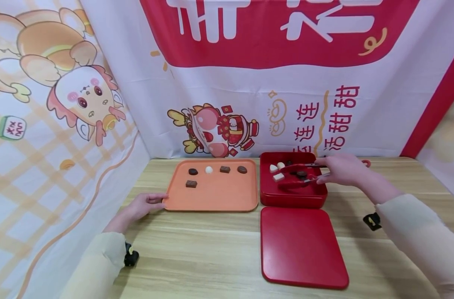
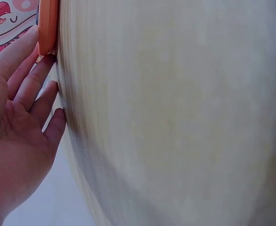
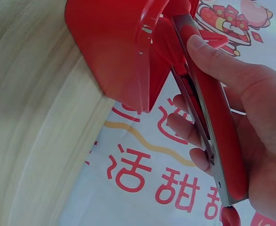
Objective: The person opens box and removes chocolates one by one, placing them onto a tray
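My left hand (image 1: 146, 205) rests at the left edge of an orange tray (image 1: 219, 197), its thumb and fairly straight fingertips touching the rim. In the left wrist view, that hand's thumb lies over the tray's edge. A pair of red and silver tongs (image 3: 218, 127) is held in my right hand (image 1: 346, 169), the thumb along one handle and fingers round the other. Inside a red box (image 1: 294, 201), the tong tips spread apart among pale chocolates (image 1: 278, 177) and dark chocolates (image 1: 301, 174). On the tray sit several chocolates, including a white ball (image 1: 209, 170) and a brown square (image 1: 191, 184).
A red lid (image 1: 301, 249) lies flat on the wooden table (image 1: 197, 253) in front of the box. The tray stands close beside the box's left wall. Behind them hangs a printed cloth (image 1: 219, 83), and another covers the left side.
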A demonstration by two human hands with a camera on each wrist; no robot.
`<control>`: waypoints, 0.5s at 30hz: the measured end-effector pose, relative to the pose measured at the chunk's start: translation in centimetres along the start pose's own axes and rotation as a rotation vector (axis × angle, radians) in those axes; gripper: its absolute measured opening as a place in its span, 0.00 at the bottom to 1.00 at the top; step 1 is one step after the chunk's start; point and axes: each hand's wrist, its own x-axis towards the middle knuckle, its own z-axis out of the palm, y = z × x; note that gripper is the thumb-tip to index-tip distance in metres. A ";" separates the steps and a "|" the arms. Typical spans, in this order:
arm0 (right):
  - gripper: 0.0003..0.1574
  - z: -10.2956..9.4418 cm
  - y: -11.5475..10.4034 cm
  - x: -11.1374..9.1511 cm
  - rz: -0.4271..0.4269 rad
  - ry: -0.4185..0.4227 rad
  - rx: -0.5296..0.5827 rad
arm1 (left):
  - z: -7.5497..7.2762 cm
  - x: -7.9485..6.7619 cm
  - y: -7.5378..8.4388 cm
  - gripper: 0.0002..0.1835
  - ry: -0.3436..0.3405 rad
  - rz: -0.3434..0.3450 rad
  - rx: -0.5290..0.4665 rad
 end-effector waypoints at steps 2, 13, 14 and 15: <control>0.39 0.1 0.1 0.1 0.000 0.003 -0.002 | 0.0 0.0 -0.1 0.28 0.002 -0.006 -0.002; 0.37 1.0 0.8 0.8 -0.005 -0.005 0.025 | 0.1 -0.2 0.2 0.28 -0.006 0.011 0.013; 0.37 1.0 0.8 0.8 -0.001 -0.009 0.031 | 0.0 -0.2 0.3 0.28 -0.008 0.013 0.017; 0.36 1.0 0.9 0.8 0.004 -0.013 0.038 | 0.0 -0.2 0.4 0.28 -0.003 0.008 0.017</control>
